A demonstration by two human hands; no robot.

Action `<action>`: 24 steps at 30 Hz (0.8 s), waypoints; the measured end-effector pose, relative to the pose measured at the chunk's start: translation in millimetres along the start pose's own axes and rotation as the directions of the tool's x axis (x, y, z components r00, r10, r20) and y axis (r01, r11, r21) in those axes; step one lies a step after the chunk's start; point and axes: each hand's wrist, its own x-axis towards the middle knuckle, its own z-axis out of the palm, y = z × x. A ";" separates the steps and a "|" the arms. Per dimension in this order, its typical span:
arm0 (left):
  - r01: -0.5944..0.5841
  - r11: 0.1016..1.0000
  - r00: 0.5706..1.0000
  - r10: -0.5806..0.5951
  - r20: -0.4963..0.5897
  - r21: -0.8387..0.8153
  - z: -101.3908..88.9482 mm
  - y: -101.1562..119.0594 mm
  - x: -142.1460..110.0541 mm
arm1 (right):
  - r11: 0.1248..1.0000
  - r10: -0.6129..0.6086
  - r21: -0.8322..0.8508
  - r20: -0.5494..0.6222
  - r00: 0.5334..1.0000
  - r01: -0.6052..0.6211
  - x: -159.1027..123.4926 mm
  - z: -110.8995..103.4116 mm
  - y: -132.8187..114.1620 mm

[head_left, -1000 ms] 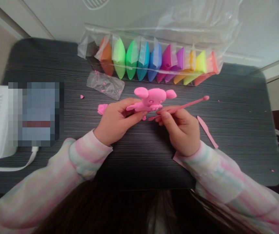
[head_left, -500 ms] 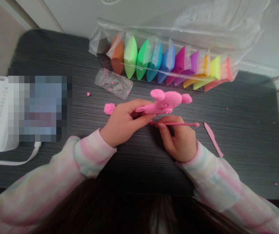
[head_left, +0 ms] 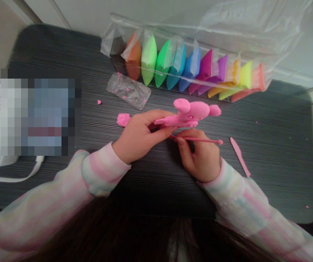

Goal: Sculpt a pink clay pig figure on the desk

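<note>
A pink clay animal figure [head_left: 197, 110] with two round ears is held up above the dark table. My left hand [head_left: 138, 136] is closed around its body, thumb and fingers pinching it from the left. Just below it, my right hand [head_left: 200, 154] grips a thin pink modelling tool [head_left: 205, 139] with a ball at its right end. The tool's other end points under the figure, close to my left fingertips; whether it touches the clay is hidden. A lump of pink clay [head_left: 123, 119] lies beside my left hand.
A clear bag holds several coloured clay packets [head_left: 148, 62] along the table's back. In front of it lies a small crumpled plastic wrapper [head_left: 129, 91]. To the right rests a pink clay knife [head_left: 239, 156]. A blurred-out device with a white cable [head_left: 33, 173] occupies the left.
The figure has shifted slightly right and tilted a little in my left hand. The view has moved slightly. Both hands keep their grips.
</note>
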 end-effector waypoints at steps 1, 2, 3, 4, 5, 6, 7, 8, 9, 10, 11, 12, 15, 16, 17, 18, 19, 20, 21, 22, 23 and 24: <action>0.001 1.000 1.000 -0.001 0.004 -0.002 0.0 0.2 0.1 | 1.000 -0.004 -0.004 0.001 1.000 0.004 -0.2 0.4 0.1; 0.000 1.000 1.000 0.000 0.007 -0.003 0.1 0.5 0.2 | 1.000 -0.007 -0.006 0.003 1.000 0.007 -0.4 0.9 0.3; -0.002 1.000 1.000 0.002 0.006 -0.003 0.2 0.7 0.3 | 1.000 -0.010 -0.006 0.006 1.000 0.010 -0.5 1.3 0.4; -0.004 1.000 1.000 0.004 0.003 -0.002 0.2 0.9 0.4 | 1.000 -0.014 -0.006 0.009 1.000 0.014 -0.6 1.8 0.6; -0.008 1.000 1.000 0.008 -0.001 0.000 0.3 1.1 0.4 | 1.000 -0.018 -0.005 0.012 1.000 0.018 -0.5 2.1 0.8; -0.012 1.000 1.000 0.012 -0.005 0.003 0.3 1.3 0.4 | 1.000 -0.022 -0.003 0.014 1.000 0.022 -0.4 2.3 1.0; -0.015 1.000 1.000 0.015 -0.008 0.005 0.3 1.5 0.4 | 1.000 -0.027 -0.001 0.016 1.000 0.027 -0.2 2.2 1.1; -0.018 1.000 1.000 0.018 -0.008 0.006 0.3 1.6 0.4 | 0.999 -0.034 0.004 0.018 0.999 0.034 0.1 1.9 1.3; -0.019 1.000 1.000 0.019 -0.007 0.006 0.3 1.7 0.4 | 0.999 -0.041 0.012 0.019 0.999 0.041 0.3 1.3 1.4; -0.020 1.000 1.000 0.020 -0.009 0.007 0.2 1.7 0.3 | 0.999 -0.047 0.022 0.018 0.999 0.047 0.5 0.5 1.5; -0.018 1.000 1.000 0.018 -0.010 0.008 0.2 1.5 0.3 | 0.998 -0.050 0.029 0.014 0.999 0.050 0.6 -0.4 1.6; -0.014 1.000 1.000 0.014 -0.011 0.009 0.3 1.3 0.2 | 0.998 -0.052 0.034 0.005 0.999 0.052 0.5 -1.3 1.7; -0.002 1.000 1.000 0.002 -0.005 -0.003 0.4 0.4 0.2 | 0.999 -0.037 0.022 -0.025 0.999 0.037 -0.1 -2.9 1.7; -0.004 1.000 1.000 0.004 -0.001 -0.013 0.5 0.2 0.2 | 0.999 -0.031 0.017 -0.028 0.999 0.031 -0.2 -3.0 1.7; -0.007 1.000 1.000 0.007 0.004 -0.024 0.5 0.0 0.3 | 0.999 -0.029 0.014 -0.027 0.999 0.030 -0.3 -2.9 1.7; -0.011 0.999 1.000 0.011 0.005 -0.034 0.5 -0.2 0.3 | 0.999 -0.032 0.013 -0.024 0.999 0.032 -0.2 -2.7 1.7; -0.012 0.999 1.000 0.012 0.006 -0.039 0.5 -0.2 0.3 | 0.999 -0.037 0.015 -0.019 0.999 0.037 0.1 -2.4 1.7; -0.010 0.999 1.000 0.010 0.006 -0.040 0.5 -0.3 0.3 | 0.999 -0.043 0.017 -0.014 0.999 0.043 0.3 -2.2 1.8; -0.006 0.999 1.000 0.006 0.006 -0.036 0.5 -0.2 0.3 | 0.999 -0.046 0.020 -0.007 0.999 0.046 0.6 -2.0 1.8; -0.002 1.000 1.000 0.002 0.006 -0.030 0.4 -0.2 0.3 | 0.999 -0.045 0.022 0.001 0.999 0.045 0.9 -1.9 1.8; 0.000 1.000 1.000 0.000 0.004 -0.024 0.4 -0.2 0.2 | 0.999 -0.041 0.022 0.009 0.999 0.041 1.1 -1.7 1.7; 0.000 1.000 1.000 0.000 0.004 -0.019 0.3 -0.1 0.2 | 0.999 -0.035 0.021 0.015 0.999 0.035 1.2 -1.6 1.6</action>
